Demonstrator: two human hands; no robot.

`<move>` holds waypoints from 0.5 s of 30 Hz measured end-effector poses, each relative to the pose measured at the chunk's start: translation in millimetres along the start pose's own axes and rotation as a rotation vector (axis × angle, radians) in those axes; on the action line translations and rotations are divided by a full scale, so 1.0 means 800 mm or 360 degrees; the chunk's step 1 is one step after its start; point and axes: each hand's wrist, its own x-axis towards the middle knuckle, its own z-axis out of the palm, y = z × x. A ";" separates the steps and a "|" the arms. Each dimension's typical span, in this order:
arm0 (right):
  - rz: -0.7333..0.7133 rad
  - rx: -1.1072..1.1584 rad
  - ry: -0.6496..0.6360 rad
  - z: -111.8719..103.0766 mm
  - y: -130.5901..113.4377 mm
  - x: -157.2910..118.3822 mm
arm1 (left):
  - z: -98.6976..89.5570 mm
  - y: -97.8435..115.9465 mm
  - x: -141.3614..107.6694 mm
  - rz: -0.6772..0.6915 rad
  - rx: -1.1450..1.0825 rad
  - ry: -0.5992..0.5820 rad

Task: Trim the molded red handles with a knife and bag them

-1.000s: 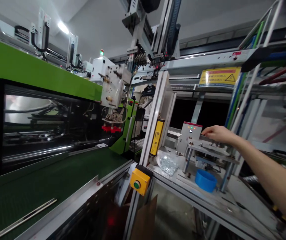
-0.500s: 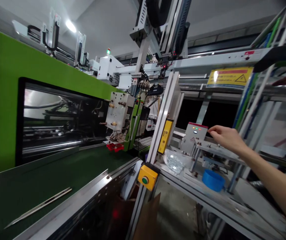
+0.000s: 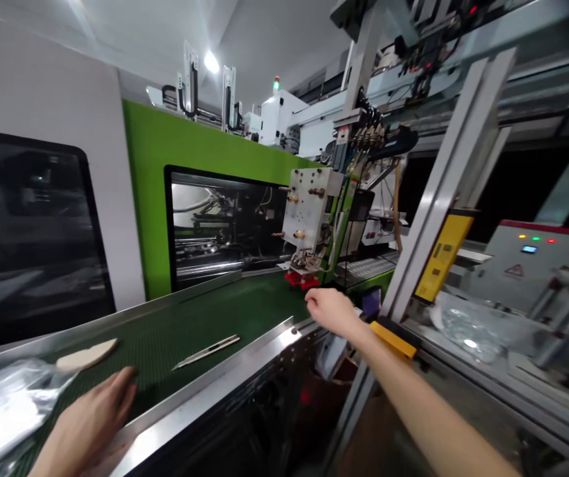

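Note:
My right hand (image 3: pixel 331 310) is over the far side of the conveyor's metal rail, its fingers curled closed; whatever may be inside is hidden. Just beyond it in view is a red part (image 3: pixel 301 279) under the machine's gripping head (image 3: pixel 309 209). At the lower left my left hand (image 3: pixel 93 411) hovers over the near end of the green conveyor belt (image 3: pixel 259 301), its bent fingers blurred and partly hidden. Close to it lie a pale flat pad (image 3: pixel 87 356) and a clear plastic bag (image 3: pixel 6 404). A pair of metal tweezers (image 3: pixel 207 352) rests on the belt between my hands.
A metal rail (image 3: pixel 214 377) edges the belt. An upright aluminium post (image 3: pixel 443 179) carries a yellow light guard (image 3: pixel 444 255); a yellow box (image 3: pixel 393 339) sits beneath my right forearm. On the right bench are a bag of clear parts (image 3: pixel 467 334) and a control box (image 3: pixel 532 258) with lights.
The view has swung left. My right hand has left the fixture by the control box and come over beside the belt. My left hand, the pad and the plastic bag have come into view.

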 end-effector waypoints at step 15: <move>0.0533 0.0147 0.0138 0.189 0.031 0.111 | 0.001 0.004 -0.003 -0.0189 0.0114 -0.0323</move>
